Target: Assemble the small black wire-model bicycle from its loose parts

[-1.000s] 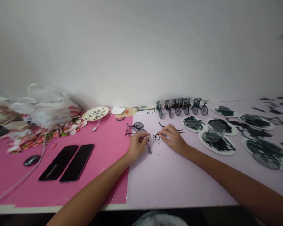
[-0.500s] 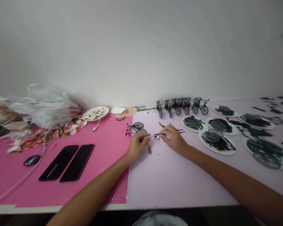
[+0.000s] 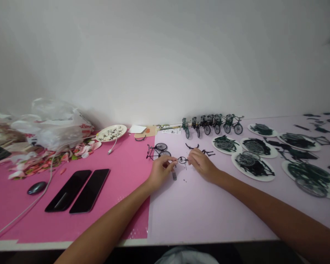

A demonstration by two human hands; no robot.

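Observation:
My left hand (image 3: 161, 169) is closed in a pinch over the pale sheet, with a tiny, thin piece at its fingertips that is too small to name. My right hand (image 3: 202, 164) is also pinched, and a small pale tip shows by its fingers; what it holds is unclear. Between the fingertips appears a small dark ring (image 3: 182, 160); whether it lies on the sheet or is held I cannot tell. Left of the hands lies a miniature bicycle frame with wheels (image 3: 160, 149). Beyond my right hand are a curved black part (image 3: 191, 146) and a forked black part (image 3: 208, 153).
Several assembled miniature bicycles (image 3: 217, 124) stand by the wall. At right, white plates (image 3: 270, 178) hold dark bicycle parts. On the pink side lie two phones (image 3: 90, 190), a mouse (image 3: 37, 187), a cable (image 3: 51, 172) and a plate of small bits (image 3: 111, 133). A grey piece (image 3: 174, 176) lies below my left hand.
The thin dark-and-pale piece that stretched between both hands no longer spans them. My right fingers have shifted and curled, showing more of the black parts behind. My left hand has barely moved.

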